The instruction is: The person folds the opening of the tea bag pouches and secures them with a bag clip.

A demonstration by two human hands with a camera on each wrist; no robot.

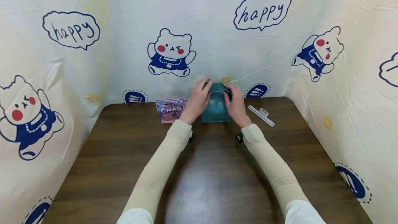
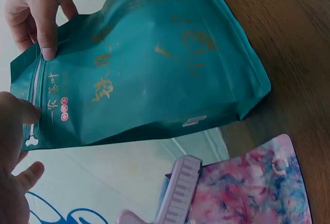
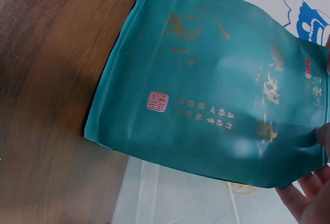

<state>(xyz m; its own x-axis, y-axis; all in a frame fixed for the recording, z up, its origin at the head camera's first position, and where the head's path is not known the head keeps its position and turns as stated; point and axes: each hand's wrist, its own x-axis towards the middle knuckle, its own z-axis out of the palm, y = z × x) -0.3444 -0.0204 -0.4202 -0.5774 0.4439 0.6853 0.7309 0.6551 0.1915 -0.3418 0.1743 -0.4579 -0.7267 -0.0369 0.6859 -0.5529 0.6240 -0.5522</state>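
Observation:
A green foil tea pouch with gold lettering stands upright near the back edge of the table. At its upper left corner, my left hand pinches the top edge, thumb at the front by the zip strip. The opposite top corner is gripped by my right hand, its thumb pressing the front and its fingers behind. The pouch's top appears closed and slightly bent between the hands. Beside the left hand is a purple-pink patterned pouch with a lilac keyboard-pattern clip across its top.
A white ruler-like clip lies on the dark wood table, right of the green pouch. Close behind the table hangs a pale curtain printed with bears and lettering; more of it encloses both sides.

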